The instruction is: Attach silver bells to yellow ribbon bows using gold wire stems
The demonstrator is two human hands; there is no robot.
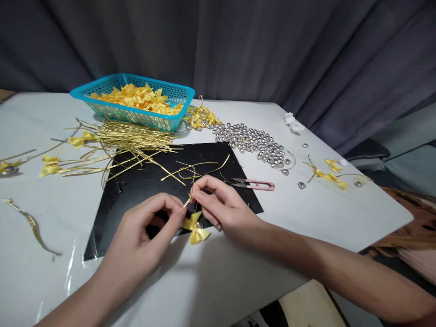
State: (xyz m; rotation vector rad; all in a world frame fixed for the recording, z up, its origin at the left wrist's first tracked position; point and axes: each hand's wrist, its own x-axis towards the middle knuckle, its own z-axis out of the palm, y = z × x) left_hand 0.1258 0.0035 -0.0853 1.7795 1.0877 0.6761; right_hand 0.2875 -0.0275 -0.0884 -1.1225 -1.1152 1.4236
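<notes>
Over the near edge of a black mat (143, 204), both hands meet at a short gold cord (187, 201). My left hand (150, 227) pinches its lower end between thumb and forefinger. At the upper end, the fingertips of my right hand (221, 202) are closed on the same cord. Just below them hangs a yellow ribbon bow (196, 228) with a small silver bead (200, 225) beside it; how it joins the cord is hard to make out. Pink-handled thread snips (255, 184) lie right of my right hand. Loose gold cords (194, 170) lie on the mat beyond my fingers.
A turquoise basket (132, 113) holds many yellow bows at the back left, with a pile of gold cords (132, 136) before it. Silver heart-shaped beads (248, 141) are heaped right of it. More bows (327, 175) lie at the right of the white table (289, 218).
</notes>
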